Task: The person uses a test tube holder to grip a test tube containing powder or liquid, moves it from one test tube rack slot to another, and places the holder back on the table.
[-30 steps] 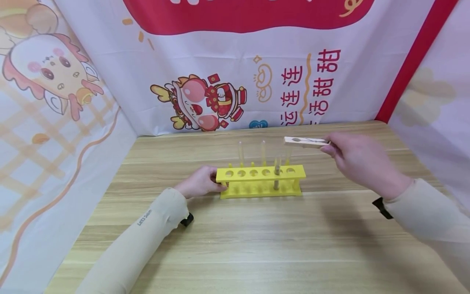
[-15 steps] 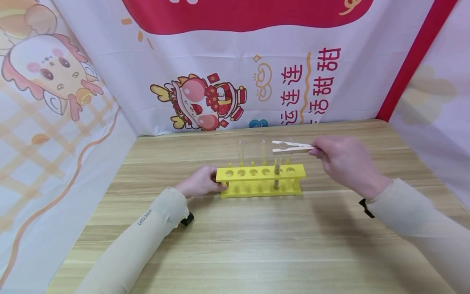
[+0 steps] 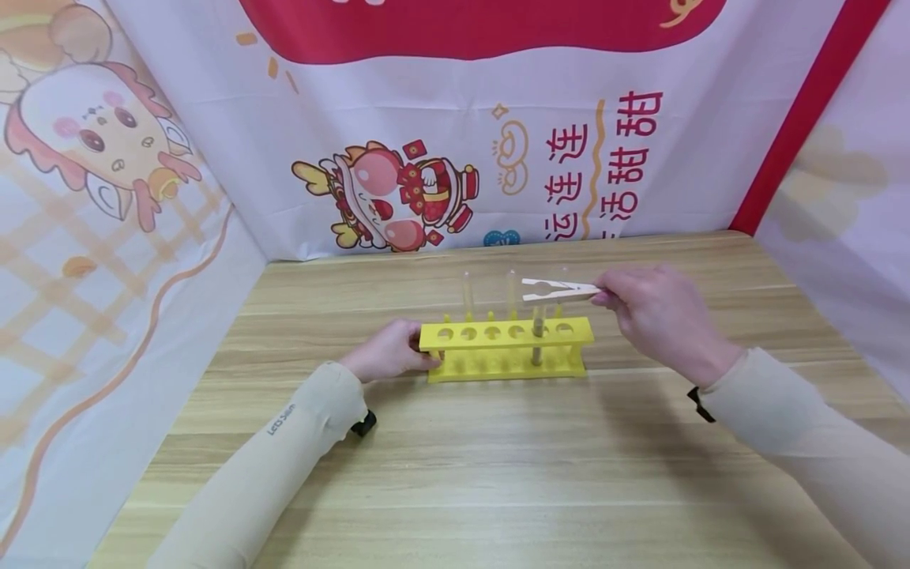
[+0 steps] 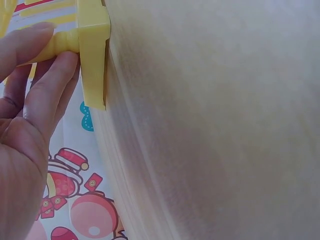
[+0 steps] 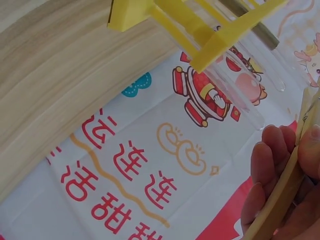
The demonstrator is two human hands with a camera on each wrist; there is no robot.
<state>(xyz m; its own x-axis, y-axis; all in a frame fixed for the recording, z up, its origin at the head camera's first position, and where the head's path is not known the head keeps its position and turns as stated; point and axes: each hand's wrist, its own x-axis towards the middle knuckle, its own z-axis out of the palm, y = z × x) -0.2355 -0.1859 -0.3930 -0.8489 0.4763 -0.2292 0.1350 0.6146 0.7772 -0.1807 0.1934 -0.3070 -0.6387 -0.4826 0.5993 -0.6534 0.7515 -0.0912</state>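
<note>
My left hand (image 3: 391, 352) grips a yellow test-tube rack (image 3: 505, 336) by its left end on a wood-grain table (image 3: 455, 474), while my right hand (image 3: 657, 316) pinches a wooden clamp (image 3: 584, 289) from the right, its jaws parted near the top of a dark-filled tube (image 3: 538, 327) standing in the rack's right half. Through the cameras, I cannot tell whether they touch. Clear tubes (image 3: 468, 296) stand along the rack's far side.

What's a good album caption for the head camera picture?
The left hand grips one end of a yellow rack; the right hand holds an open wooden clamp near an upright test tube.
</note>
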